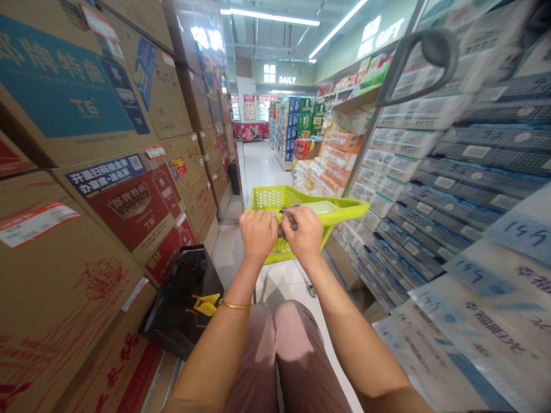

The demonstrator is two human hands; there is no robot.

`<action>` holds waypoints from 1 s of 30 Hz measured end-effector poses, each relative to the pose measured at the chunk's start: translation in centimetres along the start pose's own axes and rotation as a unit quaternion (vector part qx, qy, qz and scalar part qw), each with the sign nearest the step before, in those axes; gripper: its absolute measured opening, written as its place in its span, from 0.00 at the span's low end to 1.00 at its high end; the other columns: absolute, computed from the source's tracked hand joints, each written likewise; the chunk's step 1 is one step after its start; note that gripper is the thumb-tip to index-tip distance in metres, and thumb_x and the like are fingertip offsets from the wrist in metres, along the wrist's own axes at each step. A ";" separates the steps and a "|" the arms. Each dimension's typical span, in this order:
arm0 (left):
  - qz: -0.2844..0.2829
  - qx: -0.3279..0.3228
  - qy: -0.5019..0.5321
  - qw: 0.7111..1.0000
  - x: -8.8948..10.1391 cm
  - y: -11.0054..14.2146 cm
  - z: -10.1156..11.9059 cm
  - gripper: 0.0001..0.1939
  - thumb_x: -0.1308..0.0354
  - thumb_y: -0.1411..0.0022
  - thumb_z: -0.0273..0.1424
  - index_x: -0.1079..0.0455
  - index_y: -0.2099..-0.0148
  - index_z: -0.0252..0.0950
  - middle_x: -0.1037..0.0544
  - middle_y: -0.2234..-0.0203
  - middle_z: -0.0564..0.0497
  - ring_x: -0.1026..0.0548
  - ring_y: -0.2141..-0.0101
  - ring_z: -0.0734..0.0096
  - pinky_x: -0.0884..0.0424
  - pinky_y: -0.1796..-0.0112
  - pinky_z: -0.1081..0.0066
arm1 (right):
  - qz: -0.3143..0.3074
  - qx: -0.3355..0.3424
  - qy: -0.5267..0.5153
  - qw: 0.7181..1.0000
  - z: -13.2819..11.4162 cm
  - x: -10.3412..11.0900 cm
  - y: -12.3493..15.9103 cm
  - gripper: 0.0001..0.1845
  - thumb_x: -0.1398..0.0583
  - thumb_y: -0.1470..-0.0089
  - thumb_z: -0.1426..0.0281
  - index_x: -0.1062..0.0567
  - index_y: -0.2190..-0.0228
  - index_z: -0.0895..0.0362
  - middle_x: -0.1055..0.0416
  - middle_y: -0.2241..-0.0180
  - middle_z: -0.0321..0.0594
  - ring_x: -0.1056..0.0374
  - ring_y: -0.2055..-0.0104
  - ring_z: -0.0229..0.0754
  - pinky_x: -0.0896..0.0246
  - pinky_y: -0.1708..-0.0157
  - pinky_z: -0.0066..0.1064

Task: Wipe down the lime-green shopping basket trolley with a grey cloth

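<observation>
Both my hands are closed in fists side by side, in front of and above a lime-green shopping basket [269,198] with perforated walls. My left hand [259,232] has its fingers curled, and a gold bangle circles that wrist. Close beside it, my right hand [306,232] grips a small grey-brown thing [287,218] that shows between the two fists; its kind is unclear. Whether my left hand also holds it is hidden. A pale, smooth item [321,207] lies in the basket behind my right hand. A small wheel [310,290] shows on the floor below.
Stacked cardboard cartons [129,201] with price tags line the left. A black bag [185,298] stands against them. Stacked packs with price sheets [486,310] crowd the right, with a grey loop [430,63] jutting out above. The tiled aisle [262,160] leads ahead to shelves [288,126].
</observation>
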State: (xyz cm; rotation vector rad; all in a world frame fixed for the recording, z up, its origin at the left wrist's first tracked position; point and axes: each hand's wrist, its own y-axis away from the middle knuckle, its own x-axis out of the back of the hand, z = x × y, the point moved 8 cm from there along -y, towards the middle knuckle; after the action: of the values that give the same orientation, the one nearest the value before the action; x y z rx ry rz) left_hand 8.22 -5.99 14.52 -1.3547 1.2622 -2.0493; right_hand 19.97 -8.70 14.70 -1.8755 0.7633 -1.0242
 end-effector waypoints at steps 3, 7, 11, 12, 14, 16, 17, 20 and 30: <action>-0.003 -0.018 -0.016 1.000 0.0 0.0 -0.2 0.19 0.59 0.33 0.32 0.36 0.75 0.37 0.29 0.78 0.48 0.33 0.70 0.64 0.47 0.65 0.63 | -0.025 0.027 0.012 0.999 -1.6 -1.1 0.3 0.11 0.46 0.43 0.66 0.25 0.65 0.55 0.26 0.66 0.43 0.33 0.62 0.43 0.40 0.59 0.35; -0.002 -0.045 -0.037 0.998 0.1 0.0 -0.5 0.19 0.59 0.33 0.33 0.36 0.75 0.37 0.29 0.78 0.48 0.34 0.71 0.65 0.48 0.66 0.63 | -0.043 0.047 0.006 0.998 -1.3 -0.9 0.0 0.12 0.47 0.43 0.65 0.25 0.65 0.55 0.26 0.65 0.43 0.33 0.62 0.43 0.40 0.59 0.34; -0.003 -0.049 -0.033 0.998 0.1 -0.2 -0.7 0.20 0.59 0.33 0.33 0.36 0.75 0.38 0.30 0.79 0.48 0.34 0.71 0.65 0.48 0.66 0.64 | -0.006 0.000 0.003 1.000 2.2 1.0 -0.8 0.11 0.46 0.44 0.66 0.25 0.66 0.56 0.27 0.67 0.43 0.34 0.63 0.42 0.39 0.61 0.34; -0.003 -0.048 -0.030 0.998 0.1 -0.2 -0.8 0.20 0.59 0.33 0.33 0.36 0.76 0.38 0.30 0.79 0.48 0.35 0.71 0.65 0.48 0.66 0.64 | 0.010 -0.020 0.009 1.000 3.3 1.5 -1.1 0.12 0.46 0.44 0.65 0.25 0.67 0.56 0.27 0.68 0.43 0.34 0.63 0.43 0.40 0.61 0.34; -0.001 -0.042 -0.021 0.999 0.0 -0.3 -0.8 0.20 0.59 0.33 0.33 0.36 0.76 0.38 0.30 0.79 0.48 0.35 0.71 0.65 0.48 0.66 0.64 | 0.037 -0.060 0.023 0.997 5.4 2.5 -1.4 0.13 0.46 0.44 0.63 0.25 0.69 0.56 0.28 0.69 0.43 0.34 0.64 0.43 0.40 0.62 0.35; 0.003 -0.034 -0.014 0.999 0.0 -0.3 -0.8 0.19 0.58 0.33 0.33 0.36 0.76 0.38 0.30 0.79 0.48 0.34 0.71 0.65 0.48 0.66 0.64 | 0.039 -0.093 0.032 0.994 6.8 3.1 -1.7 0.15 0.47 0.44 0.61 0.26 0.68 0.57 0.28 0.69 0.44 0.35 0.64 0.44 0.40 0.61 0.36; 0.005 -0.030 -0.014 0.999 0.0 -0.3 -0.8 0.19 0.58 0.33 0.33 0.36 0.76 0.37 0.30 0.79 0.48 0.34 0.71 0.65 0.48 0.66 0.64 | 0.030 -0.100 0.031 0.994 7.2 3.3 -1.8 0.16 0.48 0.43 0.60 0.26 0.66 0.57 0.28 0.68 0.45 0.35 0.63 0.45 0.40 0.60 0.37; 0.012 -0.028 -0.019 0.999 -0.1 -0.3 -0.9 0.19 0.58 0.34 0.32 0.37 0.77 0.38 0.30 0.79 0.48 0.35 0.72 0.65 0.48 0.66 0.64 | -0.044 -0.070 -0.010 0.996 6.9 3.2 -2.0 0.19 0.48 0.43 0.59 0.31 0.55 0.56 0.30 0.59 0.47 0.36 0.55 0.46 0.42 0.53 0.41; 0.024 -0.027 -0.042 0.998 0.6 -0.4 -2.0 0.19 0.57 0.34 0.32 0.37 0.77 0.38 0.30 0.79 0.49 0.34 0.72 0.65 0.48 0.67 0.64 | -0.218 0.093 -0.079 0.968 5.0 3.5 -1.6 0.27 0.41 0.52 0.70 0.37 0.48 0.52 0.36 0.49 0.46 0.40 0.46 0.49 0.46 0.46 0.48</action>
State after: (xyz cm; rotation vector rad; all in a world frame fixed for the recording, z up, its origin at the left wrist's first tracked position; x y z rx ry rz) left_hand 6.31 -5.28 14.88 -1.4039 1.3089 -1.9197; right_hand 26.15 -8.88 15.78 -1.9727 0.1514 -1.1508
